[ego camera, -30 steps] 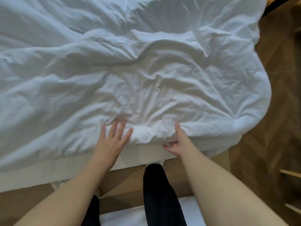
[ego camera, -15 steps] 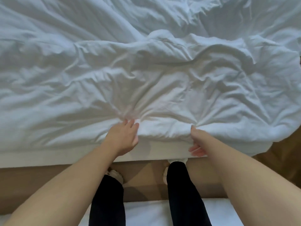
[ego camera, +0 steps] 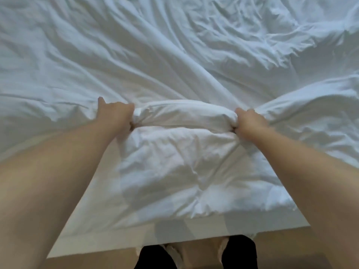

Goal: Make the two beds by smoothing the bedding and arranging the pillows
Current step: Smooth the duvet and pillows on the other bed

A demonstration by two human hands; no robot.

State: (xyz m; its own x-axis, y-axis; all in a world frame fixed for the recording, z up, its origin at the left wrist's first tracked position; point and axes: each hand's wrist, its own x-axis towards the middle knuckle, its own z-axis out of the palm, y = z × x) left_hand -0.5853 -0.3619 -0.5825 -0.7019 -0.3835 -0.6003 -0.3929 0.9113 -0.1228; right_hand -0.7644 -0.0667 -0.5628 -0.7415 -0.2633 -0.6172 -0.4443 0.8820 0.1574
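Observation:
A rumpled white duvet [ego camera: 174,55] covers the bed and fills most of the head view. My left hand [ego camera: 116,113] grips a bunched fold of the duvet at the left. My right hand [ego camera: 250,121] grips the same fold at the right. Between the two hands the fold [ego camera: 184,115] is drawn up into a thick roll over the bed, and the duvet's near edge [ego camera: 174,171] hangs down from it toward the bedside. No pillow is in view.
The white sheet over the mattress side [ego camera: 108,230] runs along the bottom. Below it lie a strip of wood floor [ego camera: 194,255] and my two dark-trousered legs [ego camera: 239,253], close to the bed.
Both hands have closed on the duvet's edge and carried it up and away over the bed, folding it back. The view has moved in over the bed.

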